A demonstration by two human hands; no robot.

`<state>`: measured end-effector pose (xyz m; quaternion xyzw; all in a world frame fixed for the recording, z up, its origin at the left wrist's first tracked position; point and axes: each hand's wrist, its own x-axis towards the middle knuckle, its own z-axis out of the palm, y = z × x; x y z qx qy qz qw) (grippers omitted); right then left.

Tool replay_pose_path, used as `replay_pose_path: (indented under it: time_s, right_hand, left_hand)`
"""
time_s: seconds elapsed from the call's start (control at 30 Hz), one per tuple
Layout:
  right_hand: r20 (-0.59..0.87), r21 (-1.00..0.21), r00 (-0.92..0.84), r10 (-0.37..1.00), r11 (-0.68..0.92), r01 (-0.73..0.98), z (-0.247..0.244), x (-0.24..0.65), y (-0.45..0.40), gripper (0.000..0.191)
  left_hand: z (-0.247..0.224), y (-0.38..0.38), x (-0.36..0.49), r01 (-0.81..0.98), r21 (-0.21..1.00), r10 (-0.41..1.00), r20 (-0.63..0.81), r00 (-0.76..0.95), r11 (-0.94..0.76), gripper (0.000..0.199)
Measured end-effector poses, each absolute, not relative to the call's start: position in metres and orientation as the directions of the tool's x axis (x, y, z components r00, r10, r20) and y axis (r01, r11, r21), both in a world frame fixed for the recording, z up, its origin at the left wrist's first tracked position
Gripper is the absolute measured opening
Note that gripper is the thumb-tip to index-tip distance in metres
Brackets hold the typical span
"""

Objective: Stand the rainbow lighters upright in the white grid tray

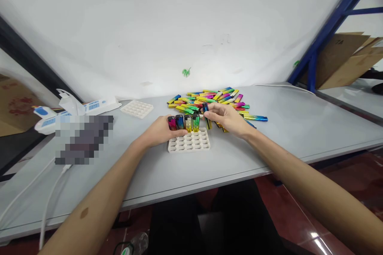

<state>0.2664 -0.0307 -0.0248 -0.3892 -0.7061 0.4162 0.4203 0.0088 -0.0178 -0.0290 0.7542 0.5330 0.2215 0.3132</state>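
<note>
The right hand's [226, 117] fingers are holding a lighter [205, 108] near-upright, just on the surface's [161, 175] right-edge side of the lighter row [188, 123] the left hand [160, 131] is gripping.

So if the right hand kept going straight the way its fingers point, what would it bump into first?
Probably the green-and-yellow lighter ending the upright row; the blue lighter held in the right hand would likely touch it first, though depth is unclear.

Pwr strip [103, 104] L, cardbd box [336, 59] R.
</note>
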Motion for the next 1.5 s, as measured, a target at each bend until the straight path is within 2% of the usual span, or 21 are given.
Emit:
replay_pose_path:
  time_s: [0.4,0.63,0.77,0.9,0.97,1.03,1.17,1.27,1.4,1.5]
  right_hand:
    - [0.291,-0.86,-0.342,0.893,0.401,0.316,-0.034,0.264,-0.028,0.033]
    - [0.326,-0.739,-0.37,0.87,0.478,0.475,-0.035,0.263,-0.03,0.035]
    - [0.353,-0.703,-0.365,0.861,0.502,0.503,-0.03,0.265,-0.031,0.033]
    - [0.428,-0.703,-0.23,0.874,0.482,0.524,-0.026,0.275,-0.026,0.048]
    - [0.43,-0.66,-0.121,0.894,0.404,0.633,-0.025,0.281,-0.022,0.045]
    - [0.408,-0.577,-0.079,0.909,0.324,0.75,-0.026,0.287,-0.018,0.033]
    - [0.35,-0.371,-0.237,0.906,0.366,0.853,-0.032,0.295,-0.013,0.014]
    - [0.311,-0.305,-0.311,0.898,0.404,0.862,-0.036,0.297,-0.012,0.005]
    - [0.313,-0.275,-0.334,0.889,0.422,0.864,-0.039,0.296,-0.012,0.013]
    - [0.345,-0.222,-0.374,0.861,0.462,0.859,-0.042,0.291,-0.013,0.026]
  left_hand:
    - [-0.03,-0.017,0.008,0.683,0.693,0.942,-0.016,0.336,-0.231,0.049]
    - [-0.029,-0.018,0.009,0.686,0.694,0.949,-0.012,0.314,-0.218,0.049]
    - [-0.029,-0.018,0.009,0.659,0.711,0.942,0.011,0.337,-0.244,0.047]
    - [-0.029,-0.018,0.008,0.673,0.7,0.944,0.004,0.33,-0.238,0.048]
    - [-0.029,-0.018,0.007,0.683,0.692,0.945,0.0,0.326,-0.235,0.049]
    - [-0.029,-0.017,0.007,0.687,0.688,0.948,0.004,0.32,-0.234,0.049]
    - [-0.03,-0.016,0.006,0.706,0.67,0.954,0.009,0.299,-0.228,0.053]
    - [-0.03,-0.015,0.006,0.731,0.641,0.958,0.024,0.286,-0.235,0.055]
    - [-0.028,-0.014,0.005,0.761,0.611,0.965,0.019,0.262,-0.218,0.056]
    - [-0.028,-0.014,0.006,0.757,0.614,0.963,0.013,0.271,-0.221,0.053]
